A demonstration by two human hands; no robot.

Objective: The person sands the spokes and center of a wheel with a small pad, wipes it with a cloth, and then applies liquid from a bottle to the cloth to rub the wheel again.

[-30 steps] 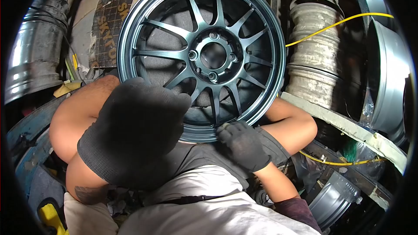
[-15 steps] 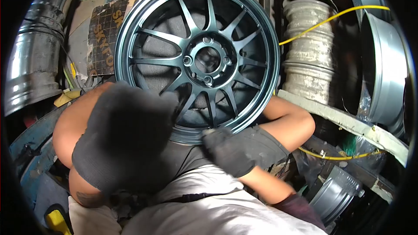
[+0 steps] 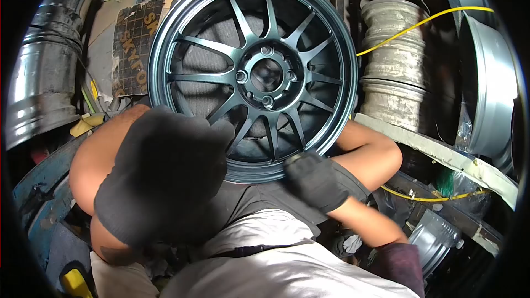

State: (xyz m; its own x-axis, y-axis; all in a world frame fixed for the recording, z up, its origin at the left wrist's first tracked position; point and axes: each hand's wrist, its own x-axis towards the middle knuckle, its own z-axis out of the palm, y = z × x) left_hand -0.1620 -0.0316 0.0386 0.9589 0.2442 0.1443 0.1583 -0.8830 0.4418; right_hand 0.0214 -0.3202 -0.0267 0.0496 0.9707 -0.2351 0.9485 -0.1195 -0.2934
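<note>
A dark teal multi-spoke wheel rim (image 3: 221,77) lies face up across the person's crossed legs, over a grey padded surface. My left hand (image 3: 171,160), in a black glove, is at the rim's lower left edge, large and close to the camera; its fingers are blurred and dark, so their grip cannot be made out. On the lower right edge of the rim rests my right hand (image 3: 314,179), also black-gloved, with its fingers curled inward at the lip. Something small and pale shows at its fingertips, too blurred to name.
Stacked worn rims (image 3: 392,60) stand at right, with a silver rim (image 3: 488,88) beyond them. A yellow hose (image 3: 436,16) crosses there. Shiny metal rims (image 3: 47,72) line the left side. Printed cardboard (image 3: 135,49) lies behind the wheel. Another silver rim (image 3: 433,237) sits lower right.
My right hand has moved right along the rim's lower edge. My left hand has shifted slightly right, and the wheel sits slightly further right.
</note>
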